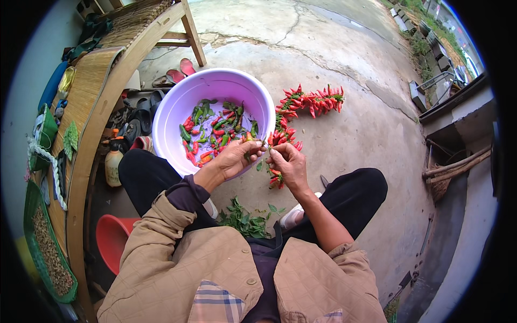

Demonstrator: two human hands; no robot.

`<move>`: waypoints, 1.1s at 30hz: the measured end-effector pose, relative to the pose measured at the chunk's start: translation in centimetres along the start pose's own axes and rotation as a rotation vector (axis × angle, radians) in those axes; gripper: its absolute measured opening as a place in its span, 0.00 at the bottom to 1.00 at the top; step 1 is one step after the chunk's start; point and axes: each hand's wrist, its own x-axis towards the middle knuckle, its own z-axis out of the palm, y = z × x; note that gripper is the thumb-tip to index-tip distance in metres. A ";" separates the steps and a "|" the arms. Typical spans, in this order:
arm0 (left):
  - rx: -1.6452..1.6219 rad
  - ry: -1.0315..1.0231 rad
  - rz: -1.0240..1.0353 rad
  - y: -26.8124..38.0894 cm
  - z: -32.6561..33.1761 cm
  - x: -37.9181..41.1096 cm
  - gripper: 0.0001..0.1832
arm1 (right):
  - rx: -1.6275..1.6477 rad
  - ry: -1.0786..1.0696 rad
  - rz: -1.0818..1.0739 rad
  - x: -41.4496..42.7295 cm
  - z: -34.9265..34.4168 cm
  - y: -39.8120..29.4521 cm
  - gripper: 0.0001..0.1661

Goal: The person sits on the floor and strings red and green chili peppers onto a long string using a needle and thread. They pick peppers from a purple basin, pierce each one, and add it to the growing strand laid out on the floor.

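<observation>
My left hand (231, 159) is above the near rim of a purple plastic basin (165, 129). Between its fingertips is a yellowish-green and red chili pepper (249, 137). Close by on the right, my right hand (291, 168) pinches near the stem of a small orange-red chili (270, 139); its fingers partly cover what they grip. Loose red and green chilies (218, 132) with some leaves lie in the basin. A long string of red chilies (319, 101) curves over the concrete floor beside it, with its near end under my right hand.
Picked green leaves (244, 221) lie between my feet, and a blade (324, 181) shows by my right knee. Along the left runs a wooden bed frame (111, 84), with a spray bottle (114, 164), dark sandals (143, 113) and a red bucket (115, 238) beside or under it.
</observation>
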 end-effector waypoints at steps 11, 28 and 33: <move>-0.092 0.002 0.024 -0.1 -0.3 0.2 0.08 | -0.018 -0.010 0.000 -0.1 0.1 0.0 0.07; -0.088 -0.011 0.065 -0.6 -0.4 0.4 0.06 | -0.050 -0.017 0.000 -0.4 0.3 -0.3 0.06; -0.065 -0.025 0.080 -0.9 -0.5 0.4 0.06 | -0.041 0.002 -0.003 -0.5 0.4 -0.1 0.06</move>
